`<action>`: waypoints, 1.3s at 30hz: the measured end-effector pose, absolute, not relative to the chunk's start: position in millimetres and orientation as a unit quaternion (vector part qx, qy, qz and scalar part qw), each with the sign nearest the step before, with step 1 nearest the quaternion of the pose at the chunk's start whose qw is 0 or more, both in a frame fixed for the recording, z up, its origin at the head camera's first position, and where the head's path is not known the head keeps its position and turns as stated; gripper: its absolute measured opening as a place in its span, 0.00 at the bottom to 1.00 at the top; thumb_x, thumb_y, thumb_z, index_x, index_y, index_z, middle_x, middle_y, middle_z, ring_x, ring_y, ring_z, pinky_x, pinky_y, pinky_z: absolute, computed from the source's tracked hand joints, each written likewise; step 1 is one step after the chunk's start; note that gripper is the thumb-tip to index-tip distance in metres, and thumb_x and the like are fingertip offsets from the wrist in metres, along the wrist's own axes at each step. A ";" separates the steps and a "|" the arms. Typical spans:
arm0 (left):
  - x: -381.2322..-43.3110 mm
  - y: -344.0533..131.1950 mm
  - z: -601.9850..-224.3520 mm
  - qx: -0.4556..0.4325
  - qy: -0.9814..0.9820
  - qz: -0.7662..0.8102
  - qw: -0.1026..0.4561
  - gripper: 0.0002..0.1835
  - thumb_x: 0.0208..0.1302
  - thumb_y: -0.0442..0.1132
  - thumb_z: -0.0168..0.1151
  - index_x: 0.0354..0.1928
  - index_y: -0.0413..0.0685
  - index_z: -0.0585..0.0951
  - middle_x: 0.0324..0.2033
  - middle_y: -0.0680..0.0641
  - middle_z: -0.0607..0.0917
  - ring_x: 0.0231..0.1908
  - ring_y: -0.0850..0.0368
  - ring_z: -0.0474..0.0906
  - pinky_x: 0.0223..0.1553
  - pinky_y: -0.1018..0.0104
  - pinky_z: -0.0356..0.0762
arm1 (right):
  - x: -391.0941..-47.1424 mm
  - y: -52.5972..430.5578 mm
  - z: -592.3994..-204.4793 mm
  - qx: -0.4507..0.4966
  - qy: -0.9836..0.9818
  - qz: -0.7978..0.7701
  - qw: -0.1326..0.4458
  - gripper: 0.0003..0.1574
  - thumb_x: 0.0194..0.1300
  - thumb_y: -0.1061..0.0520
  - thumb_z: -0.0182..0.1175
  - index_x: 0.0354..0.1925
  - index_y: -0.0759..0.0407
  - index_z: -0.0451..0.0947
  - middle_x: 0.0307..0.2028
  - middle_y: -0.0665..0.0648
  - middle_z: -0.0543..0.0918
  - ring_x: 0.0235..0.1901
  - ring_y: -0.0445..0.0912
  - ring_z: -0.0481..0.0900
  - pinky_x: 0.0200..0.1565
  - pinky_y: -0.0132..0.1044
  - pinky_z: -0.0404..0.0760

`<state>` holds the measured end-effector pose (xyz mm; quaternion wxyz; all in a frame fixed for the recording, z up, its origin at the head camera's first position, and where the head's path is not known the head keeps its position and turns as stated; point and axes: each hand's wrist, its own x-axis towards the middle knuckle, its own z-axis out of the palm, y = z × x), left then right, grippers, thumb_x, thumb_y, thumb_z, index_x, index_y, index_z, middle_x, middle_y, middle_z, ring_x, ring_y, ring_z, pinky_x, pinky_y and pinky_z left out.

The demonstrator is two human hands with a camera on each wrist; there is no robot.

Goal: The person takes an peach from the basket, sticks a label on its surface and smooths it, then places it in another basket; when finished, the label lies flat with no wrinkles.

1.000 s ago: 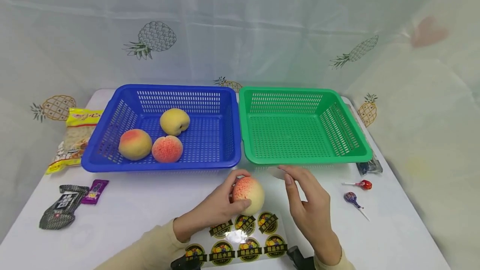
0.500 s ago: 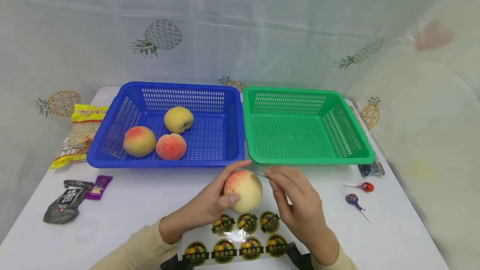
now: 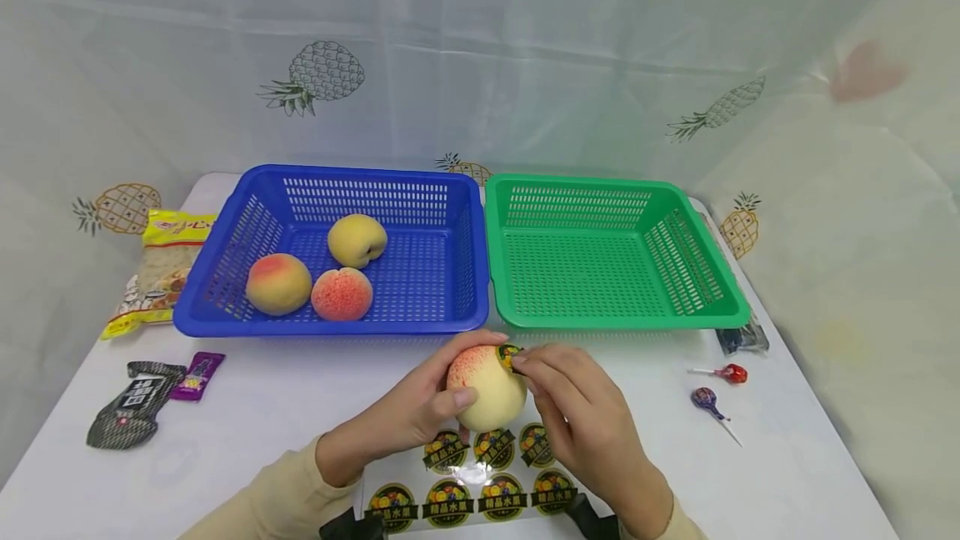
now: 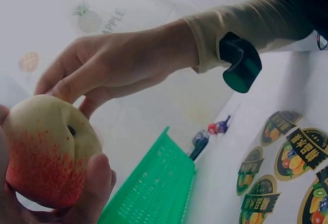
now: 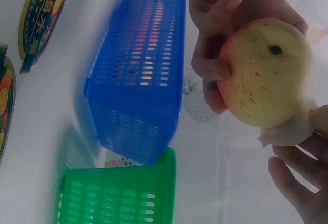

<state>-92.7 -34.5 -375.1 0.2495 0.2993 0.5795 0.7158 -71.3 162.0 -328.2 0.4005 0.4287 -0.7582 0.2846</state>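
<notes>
My left hand (image 3: 405, 408) holds a pale yellow peach with red speckles (image 3: 489, 397) above the table, its fingers and thumb round the fruit's left side. A dark round sticker with yellow print (image 3: 507, 357) meets the peach's upper right side. At that sticker's edge, my right hand (image 3: 592, 419) pinches it. In the right wrist view the sticker's pale back (image 5: 288, 133) stands partly off the peach's skin. Below the hands lies a sheet of fruit stickers (image 3: 474, 502), its upper right part covered by the right hand.
A blue basket (image 3: 330, 328) containing three peaches stands behind the left hand. Beside it is a green basket (image 3: 570, 273). Two lollipops (image 3: 705, 397) lie at right; a black packet (image 3: 135, 407), purple candy (image 3: 198, 376) and yellow snack bag (image 3: 168, 257) lie at left.
My right hand has moved left with the sticker, bringing it against the peach. The sticker has turned so its printed face shows. My left hand shifted slightly left, then stayed nearly still.
</notes>
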 end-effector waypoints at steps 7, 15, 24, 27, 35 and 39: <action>-91.8 -36.2 -375.1 0.312 0.569 0.719 0.250 0.25 0.61 0.42 0.47 0.61 0.54 0.57 0.47 0.39 0.68 0.30 0.53 0.78 0.17 0.49 0.75 | -67.4 158.5 -324.1 0.438 -0.754 0.277 0.404 0.12 0.63 0.64 0.49 0.37 0.71 0.77 0.35 0.61 0.79 0.35 0.51 0.76 0.45 0.36 0.74; -96.9 -38.0 -375.2 0.393 0.510 0.722 0.253 0.27 0.62 0.49 0.44 0.60 0.48 0.53 0.52 0.39 0.65 0.44 0.52 0.74 0.35 0.54 0.78 | -64.1 156.1 -320.3 0.465 -0.735 0.313 0.381 0.28 0.52 0.48 0.62 0.40 0.72 0.75 0.36 0.62 0.76 0.37 0.51 0.73 0.43 0.34 0.72; -93.9 -40.4 -363.4 0.380 0.483 0.737 0.279 0.27 0.60 0.50 0.41 0.58 0.50 0.49 0.52 0.40 0.65 0.46 0.50 0.73 0.41 0.56 0.76 | -66.9 149.1 -317.5 0.477 -0.713 0.305 0.413 0.41 0.37 0.41 0.68 0.41 0.72 0.74 0.36 0.64 0.75 0.38 0.53 0.72 0.43 0.37 0.70; -88.9 -39.7 -361.5 0.363 0.477 0.750 0.280 0.26 0.59 0.48 0.39 0.58 0.51 0.48 0.52 0.40 0.65 0.45 0.50 0.73 0.41 0.56 0.76 | -67.4 146.0 -319.0 0.473 -0.692 0.307 0.451 0.40 0.36 0.41 0.68 0.38 0.72 0.76 0.33 0.64 0.77 0.34 0.52 0.73 0.39 0.36 0.71; -86.9 -37.0 -360.5 0.353 0.484 0.761 0.247 0.30 0.64 0.56 0.45 0.59 0.50 0.47 0.51 0.38 0.66 0.43 0.51 0.75 0.39 0.57 0.77 | -74.0 138.0 -320.6 0.447 -0.633 0.284 0.565 0.33 0.41 0.41 0.65 0.29 0.72 0.79 0.26 0.62 0.79 0.24 0.48 0.71 0.28 0.32 0.69; -90.6 -38.9 -360.8 0.343 0.507 0.758 0.227 0.31 0.63 0.49 0.51 0.59 0.50 0.47 0.52 0.37 0.63 0.43 0.50 0.75 0.38 0.57 0.78 | -77.2 136.4 -322.0 0.443 -0.628 0.275 0.577 0.29 0.45 0.43 0.64 0.28 0.70 0.78 0.26 0.61 0.77 0.24 0.47 0.70 0.27 0.32 0.68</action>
